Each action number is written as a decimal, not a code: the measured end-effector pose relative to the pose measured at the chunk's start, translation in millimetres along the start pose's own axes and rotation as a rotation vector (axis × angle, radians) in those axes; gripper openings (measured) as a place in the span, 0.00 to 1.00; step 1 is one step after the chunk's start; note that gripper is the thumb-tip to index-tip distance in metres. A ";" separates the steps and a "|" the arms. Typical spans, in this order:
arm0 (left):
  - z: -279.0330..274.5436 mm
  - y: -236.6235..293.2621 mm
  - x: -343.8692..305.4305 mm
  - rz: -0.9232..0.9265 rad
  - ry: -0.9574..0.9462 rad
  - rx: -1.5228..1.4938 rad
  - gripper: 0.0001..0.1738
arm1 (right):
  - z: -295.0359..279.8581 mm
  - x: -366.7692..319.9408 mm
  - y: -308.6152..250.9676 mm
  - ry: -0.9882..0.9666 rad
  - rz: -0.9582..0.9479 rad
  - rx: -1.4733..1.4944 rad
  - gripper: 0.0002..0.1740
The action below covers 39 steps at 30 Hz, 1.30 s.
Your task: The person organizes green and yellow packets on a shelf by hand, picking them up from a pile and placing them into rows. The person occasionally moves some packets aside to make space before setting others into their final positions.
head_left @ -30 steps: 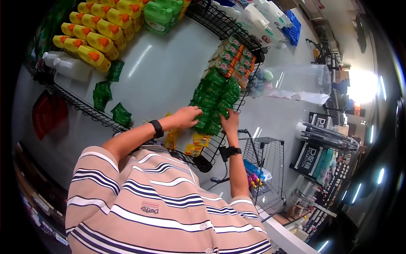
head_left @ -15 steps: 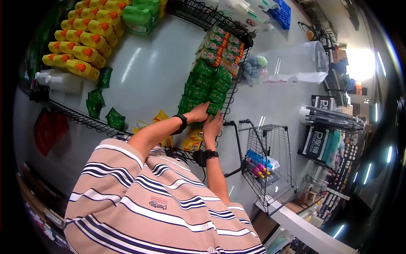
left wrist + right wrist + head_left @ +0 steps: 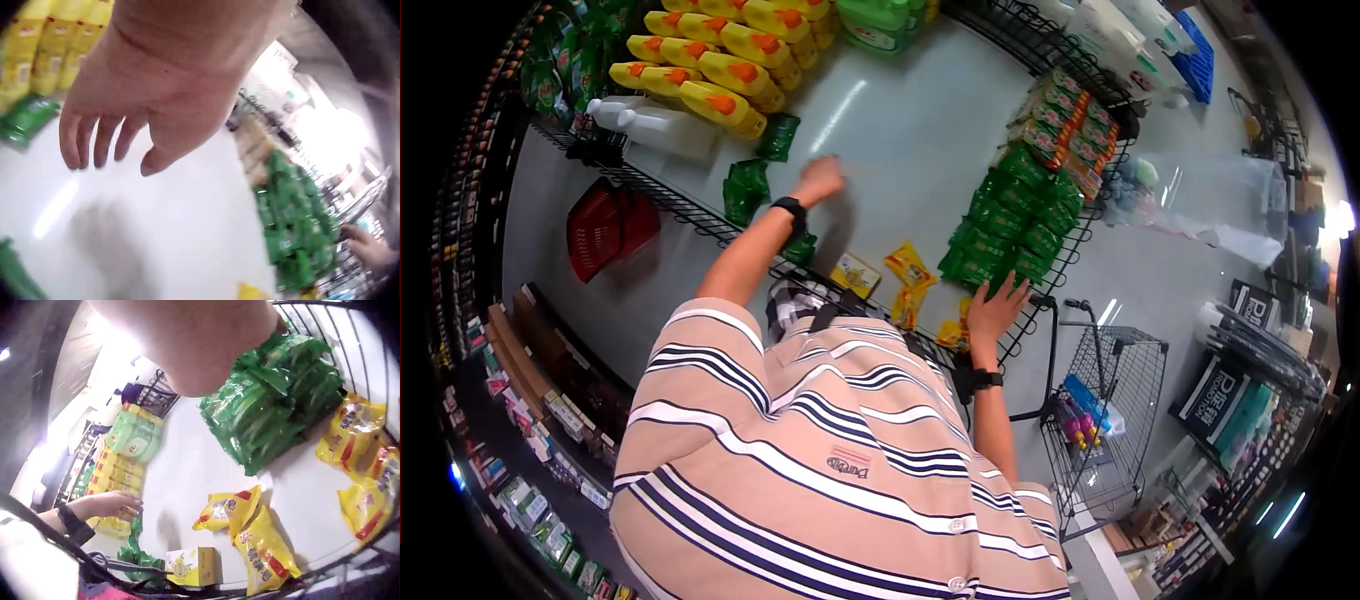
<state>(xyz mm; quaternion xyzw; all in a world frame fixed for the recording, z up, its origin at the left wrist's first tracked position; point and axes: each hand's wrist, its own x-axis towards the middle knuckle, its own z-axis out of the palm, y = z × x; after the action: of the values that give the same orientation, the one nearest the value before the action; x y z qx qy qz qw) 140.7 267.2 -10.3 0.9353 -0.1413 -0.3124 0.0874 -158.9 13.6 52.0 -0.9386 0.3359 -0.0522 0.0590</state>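
My left hand (image 3: 822,178) is over the pale shelf, close to loose green packets (image 3: 746,190) on its left side. The left wrist view shows its fingers (image 3: 106,140) hanging relaxed, nothing held, a shadow beneath. With fingers spread, my right hand (image 3: 995,312) rests at the near end of a stack of green plastic packets (image 3: 1000,230). From the right wrist, its forearm covers part of that green stack (image 3: 262,406), and the fingers are hidden. Yellow packets (image 3: 908,266) and a small yellow box (image 3: 855,275) lie along the near edge between the hands.
Yellow bottles with orange caps (image 3: 735,75) and white jugs (image 3: 665,132) stand at the shelf's left. Boxed packs (image 3: 1060,125) sit beyond the green stack. Black wire fencing (image 3: 690,212) rims the shelf. A red basket (image 3: 610,230) is at left, a shopping cart (image 3: 1110,410) at right.
My left hand has left the green stack and swung left across the shelf towards the loose green packets. My right hand stays at the stack's near end, its fingers now spread.
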 end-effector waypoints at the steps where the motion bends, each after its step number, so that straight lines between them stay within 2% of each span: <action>1: 5.8 -39.1 5.1 -0.041 0.262 0.110 0.20 | -1.5 0.4 -5.0 0.009 -0.044 0.046 0.28; 2: -18.6 -57.7 -8.2 -0.135 0.250 0.057 0.19 | -3.7 1.8 -11.2 0.006 -0.037 0.042 0.28; 4: -32.4 -94.7 -6.5 -0.241 0.361 0.096 0.19 | -6.7 8.7 -20.9 -0.051 -0.071 0.133 0.28; 7: -24.9 -130.4 15.9 -0.119 0.257 -0.059 0.26 | -1.4 22.2 -33.4 -0.083 -0.059 0.120 0.25; 8: -21.6 -133.1 26.2 -0.069 0.217 -0.119 0.29 | -3.4 28.3 -38.2 -0.069 -0.031 0.093 0.25; 9: -9.8 -135.2 41.7 -0.134 0.245 -0.132 0.33 | -7.1 32.7 -46.4 -0.108 -0.065 0.121 0.24; 10: -13.8 -120.9 36.2 -0.139 0.360 -0.079 0.35 | -10.1 33.1 -51.9 -0.150 -0.100 0.150 0.22; 12: -12.1 -101.1 43.0 -0.263 0.449 -0.042 0.36 | -11.8 35.2 -57.8 -0.150 -0.097 0.155 0.21; 14: -10.9 -91.9 58.8 -0.262 0.427 -0.054 0.36 | -12.2 43.9 -64.1 -0.152 -0.142 0.174 0.21; 16: -10.9 -83.0 68.9 -0.299 0.417 -0.067 0.35 | -14.0 45.3 -69.4 -0.161 -0.106 0.236 0.20; 18: -9.2 -56.8 77.9 -0.138 0.255 -0.318 0.32 | -17.1 48.6 -76.0 -0.163 -0.117 0.216 0.20; 20: -11.1 -19.5 68.8 0.048 -0.299 -1.439 0.29 | -16.8 52.4 -83.6 -0.224 -0.039 0.431 0.21; 22: -36.7 43.7 28.1 0.123 -0.488 -1.605 0.24 | -6.6 59.0 -87.7 -0.191 -0.068 0.409 0.21; 24: -36.8 90.9 8.6 0.316 -0.706 -1.773 0.26 | -8.0 75.2 -99.0 -0.413 0.229 1.025 0.22; 26: -29.4 135.1 -6.9 0.339 -0.791 -1.815 0.25 | -9.0 91.7 -107.7 -0.424 0.329 1.359 0.23; 27: -24.4 153.7 -13.1 0.346 -0.860 -1.862 0.24 | -5.9 99.9 -105.8 -0.480 0.457 1.501 0.22; 28: -13.2 170.0 -16.6 0.362 -0.874 -1.848 0.24 | -3.2 105.8 -101.3 -0.457 0.457 1.504 0.22; 30: 14.2 197.6 -20.1 0.379 -0.606 -1.686 0.22 | -0.7 116.4 -91.0 -0.423 0.729 1.641 0.21; 32: 18.3 214.2 -25.7 0.397 -0.572 -1.676 0.21 | -8.8 123.2 -80.3 -0.351 0.703 1.770 0.17; 34: 11.3 224.0 -25.9 0.278 -0.533 -1.694 0.21 | -14.8 130.6 -64.0 -0.282 0.576 1.729 0.16; 35: 6.5 227.7 -20.8 0.264 -0.499 -1.755 0.21 | -19.4 137.4 -51.1 -0.356 0.488 1.612 0.17; 36: 4.8 231.2 -11.4 0.272 -0.502 -1.740 0.21 | -19.4 146.4 -37.6 -0.343 0.488 1.625 0.17; 38: 3.3 238.7 8.5 0.319 -0.339 -1.527 0.21 | -13.3 167.0 -14.0 -0.394 0.315 1.289 0.21; 39: 0.8 246.2 14.4 0.363 -0.288 -1.438 0.19 | -11.2 177.5 -8.5 -0.344 0.342 1.270 0.24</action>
<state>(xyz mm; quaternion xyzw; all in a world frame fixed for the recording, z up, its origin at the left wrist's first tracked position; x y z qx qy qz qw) 99.5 29.9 43.0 0.5597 -0.0643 -0.4273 0.7071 -18.7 -93.7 74.6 -0.6504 0.3696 -0.0794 0.6588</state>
